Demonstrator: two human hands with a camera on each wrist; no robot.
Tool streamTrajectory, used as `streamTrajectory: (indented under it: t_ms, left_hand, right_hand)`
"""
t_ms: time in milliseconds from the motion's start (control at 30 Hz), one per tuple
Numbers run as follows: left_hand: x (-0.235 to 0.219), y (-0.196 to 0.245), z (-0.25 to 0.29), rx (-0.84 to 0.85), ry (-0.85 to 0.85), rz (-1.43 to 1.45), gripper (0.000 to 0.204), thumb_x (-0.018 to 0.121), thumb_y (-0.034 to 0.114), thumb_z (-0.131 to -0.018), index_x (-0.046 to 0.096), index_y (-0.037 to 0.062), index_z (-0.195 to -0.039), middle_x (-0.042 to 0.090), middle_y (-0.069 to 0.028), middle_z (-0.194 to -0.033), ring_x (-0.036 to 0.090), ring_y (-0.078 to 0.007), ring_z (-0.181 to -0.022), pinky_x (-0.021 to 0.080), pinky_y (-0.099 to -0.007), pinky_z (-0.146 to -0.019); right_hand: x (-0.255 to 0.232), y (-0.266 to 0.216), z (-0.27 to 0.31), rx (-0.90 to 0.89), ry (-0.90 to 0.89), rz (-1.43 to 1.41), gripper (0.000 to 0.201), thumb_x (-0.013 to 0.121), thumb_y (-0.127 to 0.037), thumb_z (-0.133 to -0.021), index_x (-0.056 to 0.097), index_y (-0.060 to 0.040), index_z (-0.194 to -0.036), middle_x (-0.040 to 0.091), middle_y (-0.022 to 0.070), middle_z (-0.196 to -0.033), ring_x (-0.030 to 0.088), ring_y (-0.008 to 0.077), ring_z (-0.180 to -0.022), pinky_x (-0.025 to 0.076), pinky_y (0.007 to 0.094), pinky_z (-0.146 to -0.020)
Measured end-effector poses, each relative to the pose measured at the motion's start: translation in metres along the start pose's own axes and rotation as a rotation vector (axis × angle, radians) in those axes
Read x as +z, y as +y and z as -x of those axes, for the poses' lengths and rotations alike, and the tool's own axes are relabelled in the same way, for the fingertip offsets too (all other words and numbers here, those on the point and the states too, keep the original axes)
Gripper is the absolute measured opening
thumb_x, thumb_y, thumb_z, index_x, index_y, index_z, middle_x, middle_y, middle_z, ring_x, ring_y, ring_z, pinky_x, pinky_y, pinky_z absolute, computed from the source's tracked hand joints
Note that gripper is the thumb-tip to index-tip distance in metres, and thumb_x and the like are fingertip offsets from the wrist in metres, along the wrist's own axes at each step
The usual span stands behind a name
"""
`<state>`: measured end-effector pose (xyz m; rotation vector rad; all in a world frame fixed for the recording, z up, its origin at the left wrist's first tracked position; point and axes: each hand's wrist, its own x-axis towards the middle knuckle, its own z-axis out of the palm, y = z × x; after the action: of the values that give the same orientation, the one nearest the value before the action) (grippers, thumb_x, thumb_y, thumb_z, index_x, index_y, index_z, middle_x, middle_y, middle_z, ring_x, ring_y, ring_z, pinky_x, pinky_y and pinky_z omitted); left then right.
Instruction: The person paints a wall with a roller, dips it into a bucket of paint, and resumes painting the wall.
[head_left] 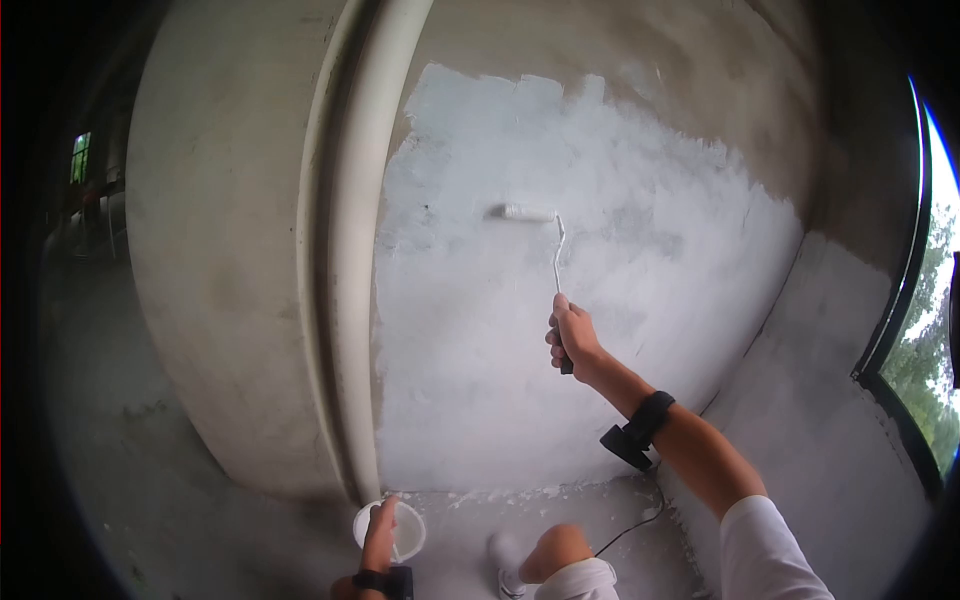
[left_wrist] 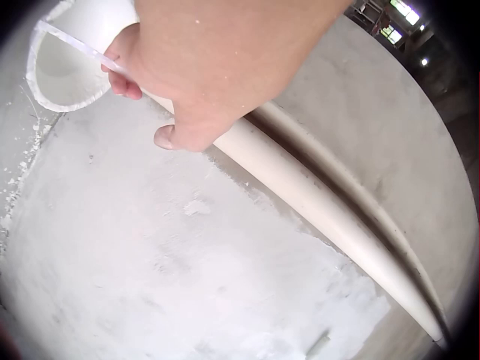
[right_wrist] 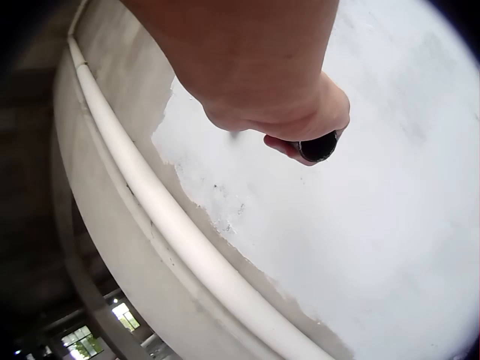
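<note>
My right hand (head_left: 573,335) grips the black handle (right_wrist: 318,147) of a paint roller, its thumb lying up along it. The white roller sleeve (head_left: 530,213) lies level against the wall, over wet white paint (head_left: 480,300). Low in the head view, my left hand (head_left: 381,535) is at a white bucket (head_left: 410,532). The left wrist view shows the fingers (left_wrist: 124,84) of that hand curled round the bucket's strap-like handle (left_wrist: 75,42), with the thumb apart from them. The roller's frame is hidden behind the right hand in the right wrist view.
A pale vertical pipe (head_left: 362,200) runs up the wall along the left edge of the paint. Bare grey wall (head_left: 620,40) shows above it. A dark-framed window (head_left: 915,330) is at the right. White spatters mark the floor (head_left: 450,510) by the wall's foot.
</note>
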<state>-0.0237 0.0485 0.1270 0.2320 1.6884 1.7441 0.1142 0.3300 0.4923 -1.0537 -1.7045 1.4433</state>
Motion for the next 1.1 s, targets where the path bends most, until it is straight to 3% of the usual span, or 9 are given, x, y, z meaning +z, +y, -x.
streamTrajectory:
  t_ms: [67,400,567,633,700,767,800,900,1100]
  left_hand:
    - [-0.002,-0.01,-0.004,0.098,-0.03,0.019,0.042,0.061,0.049,-0.087,0.054,0.0081,-0.081,0.045,0.0006,-0.074,0.044,-0.0101,-0.066,0.037,-0.0249,-0.062]
    - [0.003,-0.001,0.023,-0.078,-0.014,-0.102,0.045,0.059,0.051,-0.087,0.052,0.0073,-0.086,0.044,-0.002,-0.078,0.044,-0.015,-0.075,0.038,-0.0282,-0.072]
    - [0.012,-0.055,-0.024,-0.127,-0.179,-0.079,0.031,0.069,0.035,-0.083,0.057,0.007,-0.088,0.05,-0.0018,-0.072,0.049,-0.0141,-0.065,0.042,-0.0268,-0.064]
    - [0.005,-0.079,0.008,-0.081,-0.116,0.025,0.037,0.055,0.043,-0.098,0.066,0.0096,-0.112,0.062,-0.0008,-0.095,0.056,-0.0128,-0.091,0.046,-0.0295,-0.085]
    - [0.013,-0.053,0.025,-0.14,-0.157,0.019,0.035,0.056,0.039,-0.099,0.067,0.0083,-0.111,0.062,-0.0001,-0.095,0.056,-0.0124,-0.091,0.045,-0.0276,-0.084]
    - [0.016,-0.091,0.008,-0.004,-0.195,0.05,0.038,0.057,0.041,-0.098,0.066,0.0074,-0.114,0.063,-0.0008,-0.097,0.056,-0.0122,-0.093,0.044,-0.0275,-0.085]
    - [0.032,-0.028,0.06,-0.023,-0.273,0.075,0.04,0.064,0.044,-0.093,0.067,0.0093,-0.112,0.062,-0.0015,-0.096,0.056,-0.0116,-0.091,0.044,-0.0272,-0.085]
    - [0.032,-0.134,-0.051,-0.392,-0.153,0.013,0.023,0.072,0.025,-0.081,0.058,0.0081,-0.088,0.054,-0.0021,-0.07,0.053,-0.0151,-0.063,0.047,-0.0282,-0.063]
    - [0.077,-0.063,0.041,-0.444,-0.142,0.109,0.021,0.067,0.026,-0.084,0.062,0.0105,-0.096,0.063,-0.0018,-0.088,0.061,-0.017,-0.085,0.046,-0.0285,-0.085]
  right_hand:
    - [-0.001,0.019,0.006,0.006,0.049,0.072,0.037,0.04,-0.046,-0.1,0.04,-0.0117,-0.086,0.04,0.0005,-0.063,0.033,0.0095,-0.044,0.033,0.0298,-0.04]
    - [-0.044,0.123,0.052,0.282,-0.012,-0.055,0.037,0.046,-0.04,-0.1,0.041,-0.0116,-0.076,0.04,0.0014,-0.062,0.035,0.012,-0.045,0.032,0.0313,-0.042]
    - [-0.117,0.155,0.115,0.388,0.036,-0.215,0.036,0.049,-0.041,-0.099,0.043,-0.011,-0.079,0.04,0.0016,-0.062,0.035,0.0124,-0.044,0.033,0.0308,-0.042]
    - [-0.154,0.172,0.14,0.438,0.088,-0.268,0.036,0.049,-0.041,-0.1,0.042,-0.0114,-0.08,0.04,0.0023,-0.062,0.036,0.0131,-0.044,0.033,0.0309,-0.041]
    - [-0.186,0.192,0.168,0.483,0.177,-0.337,0.036,0.048,-0.04,-0.1,0.042,-0.0117,-0.08,0.04,0.0032,-0.062,0.036,0.014,-0.044,0.033,0.0311,-0.042]
    - [-0.225,0.239,0.186,0.548,0.221,-0.397,0.035,0.048,-0.04,-0.1,0.041,-0.0118,-0.08,0.039,0.0039,-0.062,0.037,0.0146,-0.045,0.033,0.0316,-0.042]
    - [-0.238,0.25,0.196,0.58,0.264,-0.409,0.035,0.047,-0.04,-0.101,0.041,-0.0118,-0.08,0.039,0.0038,-0.062,0.036,0.0146,-0.045,0.033,0.0317,-0.042]
    - [-0.277,0.324,0.225,0.654,0.332,-0.533,0.037,0.045,-0.041,-0.101,0.042,-0.0119,-0.079,0.04,0.0044,-0.061,0.036,0.0147,-0.044,0.034,0.032,-0.041]
    - [-0.287,0.359,0.282,0.801,0.372,-0.653,0.043,0.045,-0.051,-0.1,0.042,-0.0129,-0.08,0.039,0.0005,-0.06,0.036,0.0119,-0.043,0.032,0.0292,-0.039]
